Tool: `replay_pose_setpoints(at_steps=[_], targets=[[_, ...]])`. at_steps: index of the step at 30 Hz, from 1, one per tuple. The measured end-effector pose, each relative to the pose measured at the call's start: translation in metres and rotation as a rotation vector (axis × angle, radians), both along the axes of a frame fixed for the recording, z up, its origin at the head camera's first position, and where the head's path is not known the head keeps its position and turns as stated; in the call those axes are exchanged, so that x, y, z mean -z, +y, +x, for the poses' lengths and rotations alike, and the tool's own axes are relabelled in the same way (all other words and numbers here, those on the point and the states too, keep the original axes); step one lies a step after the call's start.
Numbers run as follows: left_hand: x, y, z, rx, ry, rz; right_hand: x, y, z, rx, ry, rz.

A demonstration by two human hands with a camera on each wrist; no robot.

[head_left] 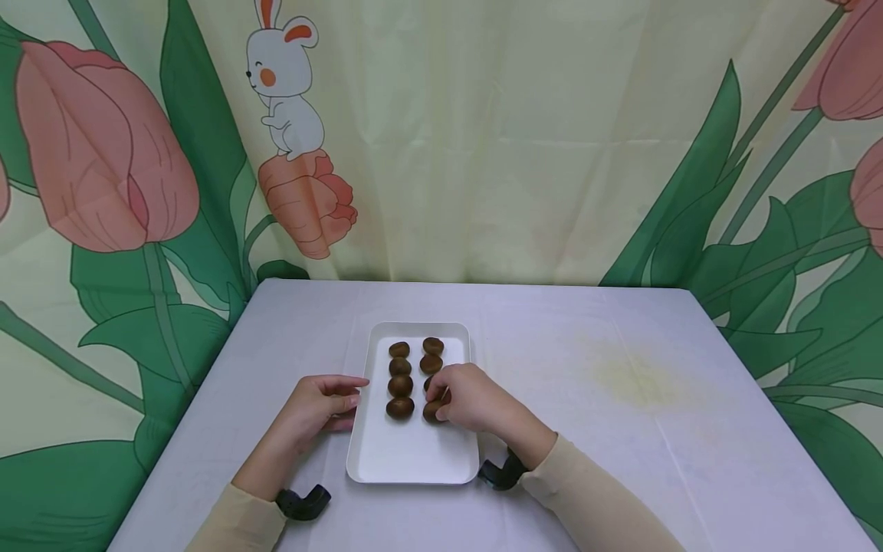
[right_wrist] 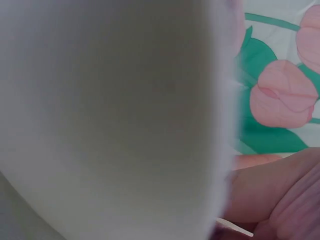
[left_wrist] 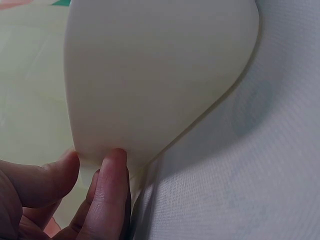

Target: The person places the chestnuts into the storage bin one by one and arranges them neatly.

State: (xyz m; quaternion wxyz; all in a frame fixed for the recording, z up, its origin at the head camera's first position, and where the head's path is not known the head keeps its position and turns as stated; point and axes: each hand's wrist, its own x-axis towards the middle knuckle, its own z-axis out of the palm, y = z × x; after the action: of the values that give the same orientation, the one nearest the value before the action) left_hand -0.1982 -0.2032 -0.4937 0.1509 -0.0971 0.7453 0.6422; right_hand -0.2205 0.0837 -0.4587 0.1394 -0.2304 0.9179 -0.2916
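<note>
A white rectangular tray (head_left: 414,464) lies on the table with brown chestnuts in two columns. The left column, with a chestnut (head_left: 400,386) in its middle, is in full sight. At the near end of the right column, my right hand (head_left: 472,399) pinches a chestnut (head_left: 431,412) between thumb and fingers; it partly covers another just behind. My left hand (head_left: 320,406) touches the tray's left side with fairly straight fingers. In the left wrist view, its fingertips (left_wrist: 116,155) rest against the tray wall (left_wrist: 160,80). The tray wall (right_wrist: 125,125) hides most of the right hand's work in the right wrist view.
A white cloth covers the table (head_left: 579,475), with a yellowish stain (head_left: 638,376) on the right. Behind the table hangs a curtain (head_left: 483,153) printed with tulips and a rabbit. Black wrist devices (head_left: 303,503) sit by both sleeves.
</note>
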Motion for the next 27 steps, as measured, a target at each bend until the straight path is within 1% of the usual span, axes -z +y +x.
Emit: replay_pose_setpoints(at_steps=[2,6,11,20,27], targets=[[-0.0001,0.0001,0.0002,0.002,0.000,0.001,0.0015,0.0001,-0.0003,0.009,0.022,0.004],[-0.0002,0.0002,0.0005,0.006,-0.002,-0.001,0.0040,-0.0005,-0.0017,0.031,0.037,-0.006],[0.0007,-0.0007,-0.0005,0.012,-0.001,0.007,0.0042,-0.0020,-0.0019,0.046,0.033,-0.016],[0.0014,-0.0006,-0.0002,0.012,-0.002,0.003,-0.0013,-0.0025,-0.0004,0.052,0.038,-0.010],[0.0023,-0.0007,-0.0008,0.011,0.002,0.005,-0.0005,-0.0022,-0.0006,0.065,0.032,-0.036]])
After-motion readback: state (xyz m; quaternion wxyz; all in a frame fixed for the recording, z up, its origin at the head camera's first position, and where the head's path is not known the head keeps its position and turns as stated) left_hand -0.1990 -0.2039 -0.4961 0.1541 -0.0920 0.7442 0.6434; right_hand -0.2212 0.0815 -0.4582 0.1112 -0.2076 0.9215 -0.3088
